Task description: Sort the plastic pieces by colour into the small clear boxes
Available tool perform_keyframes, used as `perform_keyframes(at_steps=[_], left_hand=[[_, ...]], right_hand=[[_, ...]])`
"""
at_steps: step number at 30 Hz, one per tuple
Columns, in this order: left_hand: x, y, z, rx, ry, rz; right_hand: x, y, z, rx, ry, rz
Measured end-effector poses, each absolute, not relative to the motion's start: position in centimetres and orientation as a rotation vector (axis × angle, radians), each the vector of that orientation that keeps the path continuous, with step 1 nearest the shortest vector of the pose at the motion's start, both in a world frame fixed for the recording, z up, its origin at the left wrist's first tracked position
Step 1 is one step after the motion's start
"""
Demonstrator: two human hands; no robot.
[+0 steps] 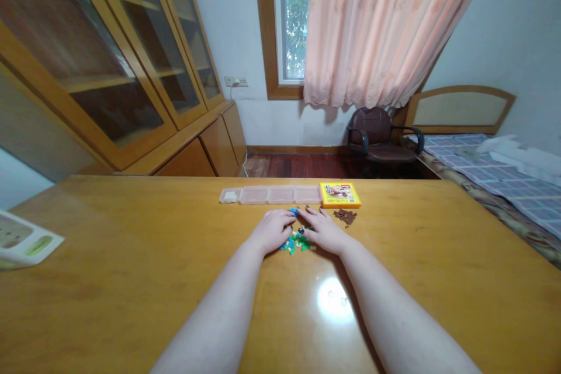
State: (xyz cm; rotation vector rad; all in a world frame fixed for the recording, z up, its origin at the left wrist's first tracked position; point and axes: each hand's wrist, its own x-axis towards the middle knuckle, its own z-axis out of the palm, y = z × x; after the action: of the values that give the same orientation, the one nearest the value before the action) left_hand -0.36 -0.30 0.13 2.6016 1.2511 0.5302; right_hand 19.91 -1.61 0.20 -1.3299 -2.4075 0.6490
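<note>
A loose pile of small green, blue and pale building bricks [301, 241] lies on the wooden table. My left hand [272, 229] rests at the pile's left side, thumb apart from the fingers, its fingertips at some blue bricks [293, 211]. From the right, my right hand [326, 232] reaches over the pile with its fingers spread. A dark round piece [301, 231] shows by its thumb. Part of the pile is hidden under both hands. Just beyond my right hand sits a heap of brown bricks [346, 217].
Behind the bricks stands a row of clear plastic trays [280, 194], joined by a yellow box [340, 194] with a printed picture. A white power strip [28, 241] is at the left table edge. Past the table [175, 304] are a glass-door cabinet [175, 123], an office chair [381, 134] and a bed [477, 158].
</note>
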Motion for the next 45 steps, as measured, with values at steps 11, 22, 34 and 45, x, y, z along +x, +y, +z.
perform_keyframes(at_steps=[11, 22, 34, 45], left_hand=[[-0.34, -0.34, 0.44, 2.542, 1.347, 0.559], [-0.18, -0.36, 0.59, 2.565, 1.085, 0.569], [-0.40, -0.31, 0.03, 2.539, 1.266, 0.547], [-0.33, -0.40, 0.59, 2.562, 1.153, 0.618]], right_hand=[[19.84, -1.17, -0.58, -1.353, -2.129, 0.622], [19.98, -1.22, 0.13, -1.301, -2.222, 0.502], [20.30, -1.11, 0.15, -1.418, -2.205, 0.272], [20.18, -1.36, 0.19, -1.356, -2.223, 0.312]])
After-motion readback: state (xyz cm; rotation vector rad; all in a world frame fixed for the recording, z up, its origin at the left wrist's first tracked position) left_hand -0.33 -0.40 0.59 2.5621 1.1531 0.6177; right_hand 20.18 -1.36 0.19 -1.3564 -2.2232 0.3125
